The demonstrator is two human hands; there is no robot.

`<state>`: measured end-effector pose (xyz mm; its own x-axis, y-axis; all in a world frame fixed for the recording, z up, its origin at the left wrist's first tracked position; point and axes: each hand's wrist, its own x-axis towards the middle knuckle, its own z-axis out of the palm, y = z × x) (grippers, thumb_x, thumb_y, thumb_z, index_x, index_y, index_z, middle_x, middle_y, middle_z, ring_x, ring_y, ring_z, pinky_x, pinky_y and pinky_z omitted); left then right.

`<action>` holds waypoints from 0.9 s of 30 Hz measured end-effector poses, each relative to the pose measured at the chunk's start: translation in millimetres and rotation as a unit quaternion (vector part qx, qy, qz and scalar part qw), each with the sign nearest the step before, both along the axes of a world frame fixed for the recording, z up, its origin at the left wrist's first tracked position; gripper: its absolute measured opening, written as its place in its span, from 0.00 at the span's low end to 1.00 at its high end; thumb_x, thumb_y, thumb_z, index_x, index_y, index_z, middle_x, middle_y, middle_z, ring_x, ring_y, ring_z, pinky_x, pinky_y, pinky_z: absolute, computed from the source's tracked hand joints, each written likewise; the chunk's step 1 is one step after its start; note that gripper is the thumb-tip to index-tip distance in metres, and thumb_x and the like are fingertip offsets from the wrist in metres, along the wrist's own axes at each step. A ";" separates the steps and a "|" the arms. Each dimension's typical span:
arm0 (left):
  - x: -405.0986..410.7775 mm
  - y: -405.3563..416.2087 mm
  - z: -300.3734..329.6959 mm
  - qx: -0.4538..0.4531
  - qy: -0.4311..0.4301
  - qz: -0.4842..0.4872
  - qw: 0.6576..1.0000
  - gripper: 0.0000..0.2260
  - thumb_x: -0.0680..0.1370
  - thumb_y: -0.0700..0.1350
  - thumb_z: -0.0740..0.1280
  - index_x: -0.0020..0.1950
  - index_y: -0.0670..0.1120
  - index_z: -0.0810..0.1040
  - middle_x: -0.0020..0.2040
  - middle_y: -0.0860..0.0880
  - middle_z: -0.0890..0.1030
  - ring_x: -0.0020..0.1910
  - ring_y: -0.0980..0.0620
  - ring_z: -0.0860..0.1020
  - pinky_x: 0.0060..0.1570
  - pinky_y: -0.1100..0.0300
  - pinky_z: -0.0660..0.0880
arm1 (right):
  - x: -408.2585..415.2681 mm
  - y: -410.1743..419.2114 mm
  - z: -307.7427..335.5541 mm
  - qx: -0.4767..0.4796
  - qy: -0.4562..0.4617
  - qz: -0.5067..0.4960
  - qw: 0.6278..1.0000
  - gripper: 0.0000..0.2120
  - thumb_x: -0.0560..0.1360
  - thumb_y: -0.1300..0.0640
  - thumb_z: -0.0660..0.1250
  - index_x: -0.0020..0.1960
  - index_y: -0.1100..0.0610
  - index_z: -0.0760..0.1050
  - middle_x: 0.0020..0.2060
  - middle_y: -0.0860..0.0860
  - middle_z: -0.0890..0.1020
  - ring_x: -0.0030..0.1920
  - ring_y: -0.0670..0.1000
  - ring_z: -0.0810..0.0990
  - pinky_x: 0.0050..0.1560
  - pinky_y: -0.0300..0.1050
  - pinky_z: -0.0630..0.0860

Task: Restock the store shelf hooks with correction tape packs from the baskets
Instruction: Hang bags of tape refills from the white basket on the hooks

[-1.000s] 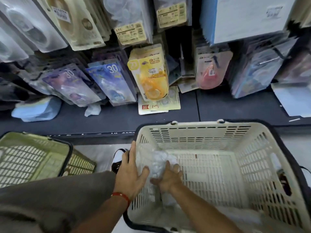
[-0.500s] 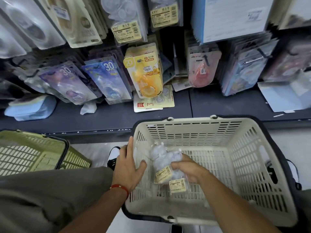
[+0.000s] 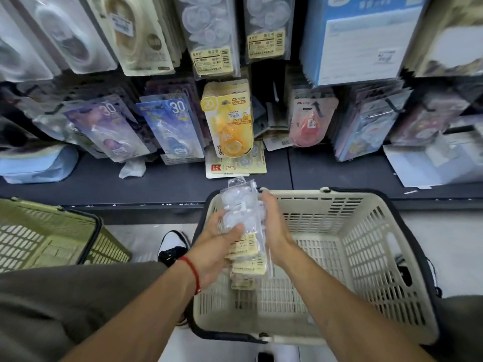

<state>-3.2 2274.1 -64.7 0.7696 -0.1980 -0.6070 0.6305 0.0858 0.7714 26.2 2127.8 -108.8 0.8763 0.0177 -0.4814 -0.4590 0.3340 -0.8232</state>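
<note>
A bundle of clear correction tape packs with yellow price labels is held above the left side of the cream basket. My left hand grips the bundle from the left, thumb across its front. My right hand presses flat against the bundle's right side, fingers straight. Matching clear packs hang on hooks at the top of the shelf wall. The basket's floor looks bare below the bundle.
A green basket stands on the floor at left. Purple, blue, yellow and pink packs hang on lower hooks. A flat pack and crumpled wrap lie on the dark shelf. My shoe shows between the baskets.
Both hands have lifted the bundle of packs out of the cream basket. The left hand has left the basket rim and now grips the bundle; the bundle stands upright and higher.
</note>
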 end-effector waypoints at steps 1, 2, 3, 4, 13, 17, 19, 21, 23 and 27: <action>2.5 6.4 -0.4 0.009 -0.014 0.004 1.000 0.24 0.81 0.41 0.71 0.73 0.58 0.69 0.58 0.44 0.87 0.54 0.41 0.86 0.54 0.40 0.83 | 1.3 4.6 -1.5 -0.013 -0.003 0.001 1.000 0.35 0.78 0.30 0.54 0.60 0.57 0.82 0.52 0.61 0.88 0.54 0.65 0.85 0.58 0.61 0.79; 6.2 14.2 -1.1 0.025 -0.029 0.017 0.999 0.23 0.81 0.40 0.71 0.73 0.56 0.70 0.56 0.43 0.87 0.51 0.42 0.87 0.47 0.43 0.84 | 1.8 5.2 -5.4 -0.034 -0.001 0.006 0.999 0.34 0.81 0.31 0.51 0.60 0.56 0.83 0.52 0.59 0.88 0.53 0.62 0.86 0.59 0.60 0.80; 9.7 22.6 -1.1 0.044 -0.047 0.033 0.997 0.23 0.81 0.38 0.71 0.72 0.55 0.71 0.54 0.42 0.87 0.48 0.42 0.87 0.42 0.47 0.84 | 1.1 2.8 -13.4 -0.088 0.009 0.018 0.996 0.30 0.84 0.34 0.51 0.59 0.55 0.83 0.51 0.58 0.88 0.50 0.59 0.86 0.58 0.60 0.80; 12.1 31.1 -0.4 0.070 -0.068 0.049 0.994 0.22 0.81 0.37 0.70 0.71 0.54 0.72 0.52 0.42 0.88 0.46 0.42 0.87 0.39 0.49 0.84 | 0.6 -1.8 -27.3 -0.172 0.023 0.046 0.984 0.26 0.85 0.38 0.53 0.57 0.55 0.82 0.50 0.58 0.87 0.48 0.57 0.85 0.57 0.60 0.80; 17.1 48.9 -2.3 0.110 -0.078 0.115 0.984 0.30 0.77 0.28 0.70 0.73 0.54 0.75 0.58 0.41 0.86 0.54 0.37 0.86 0.51 0.39 0.83 | -17.1 17.1 -151.9 -0.485 0.205 0.247 0.813 0.31 0.80 0.48 0.67 0.77 0.60 0.62 0.73 0.60 0.71 0.74 0.61 0.69 0.72 0.51 0.68; 17.0 47.8 1.7 0.101 -0.062 0.109 0.987 0.30 0.77 0.28 0.69 0.72 0.55 0.76 0.58 0.41 0.86 0.55 0.35 0.85 0.46 0.43 0.83 | -12.7 33.7 -158.7 -0.441 0.240 0.212 0.838 0.43 0.73 0.43 0.77 0.77 0.60 0.60 0.73 0.60 0.69 0.75 0.60 0.68 0.73 0.51 0.68; 14.5 48.0 3.1 0.097 -0.053 0.101 0.989 0.30 0.77 0.28 0.69 0.72 0.57 0.76 0.58 0.42 0.86 0.55 0.35 0.85 0.44 0.44 0.83 | -10.1 34.2 -156.3 -0.409 0.252 0.188 0.857 0.42 0.73 0.48 0.79 0.77 0.62 0.60 0.74 0.59 0.69 0.75 0.59 0.68 0.72 0.50 0.69; 11.3 49.0 4.1 0.098 -0.045 0.096 0.989 0.31 0.77 0.28 0.70 0.72 0.58 0.76 0.58 0.43 0.86 0.55 0.36 0.85 0.44 0.44 0.83 | -10.9 33.0 -152.8 -0.369 0.232 0.176 0.882 0.37 0.76 0.57 0.76 0.77 0.62 0.60 0.73 0.60 0.72 0.72 0.60 0.74 0.69 0.51 0.76; 10.0 49.9 3.4 0.102 -0.034 0.097 0.989 0.30 0.78 0.29 0.69 0.71 0.59 0.77 0.58 0.43 0.86 0.54 0.35 0.86 0.44 0.43 0.83 | -11.8 23.9 -138.1 -0.358 0.207 0.203 0.888 0.34 0.77 0.60 0.75 0.77 0.62 0.61 0.71 0.60 0.75 0.69 0.60 0.78 0.64 0.50 0.80; 8.5 42.4 5.7 0.119 -0.018 0.108 0.987 0.28 0.78 0.34 0.67 0.69 0.63 0.76 0.58 0.43 0.86 0.52 0.32 0.85 0.37 0.45 0.83 | -1.0 -35.1 -72.1 -0.285 0.147 0.297 0.900 0.20 0.78 0.63 0.74 0.66 0.57 0.70 0.55 0.58 0.82 0.45 0.53 0.84 0.36 0.41 0.80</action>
<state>5.4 2316.5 -59.0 0.8001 0.1168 -0.5884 0.5894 0.0290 0.8073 25.1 2092.7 -180.9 0.6276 0.1172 -0.7696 -0.6428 -0.4797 -0.5972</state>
